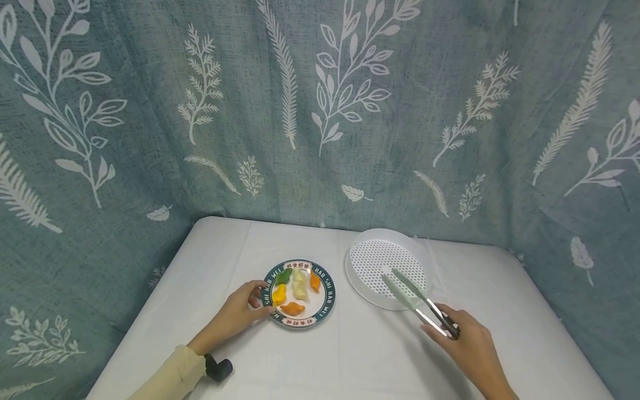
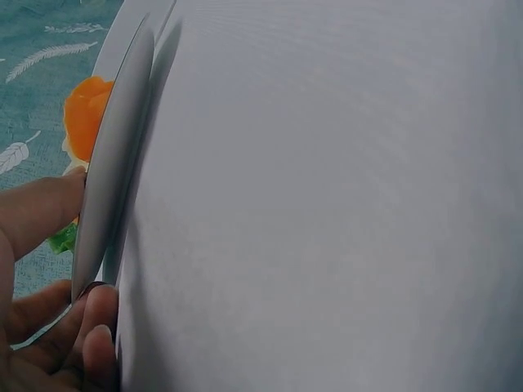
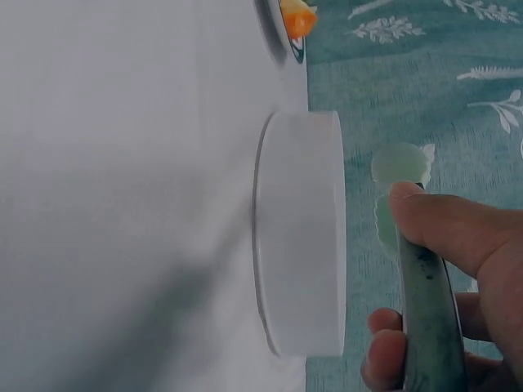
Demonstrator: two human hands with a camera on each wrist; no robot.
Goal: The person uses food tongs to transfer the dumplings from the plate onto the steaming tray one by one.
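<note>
A round plate [image 1: 328,297] with a green lettered rim bears several dumplings: a green one [image 1: 283,276], a yellow one [image 1: 279,295], orange ones [image 1: 292,308] and pale ones [image 1: 299,286]. My left hand [image 1: 237,314] grips its left edge, thumb at the rim and other fingers at the underside [image 2: 114,163]. In my right hand [image 1: 472,339] are tongs [image 1: 425,319] with pale green tips, held by the handle. The tips stand apart with nothing between them and overlap the white perforated basket [image 1: 353,283] in the head view. The right wrist view shows the basket's side wall [image 3: 302,237].
A white cloth [image 1: 300,366] covers the table. Behind it and at both sides hangs a teal curtain [image 1: 300,178] with a white leaf print. A black device [image 1: 219,368] sits by the left wrist, beside a beige sleeve [image 1: 172,375].
</note>
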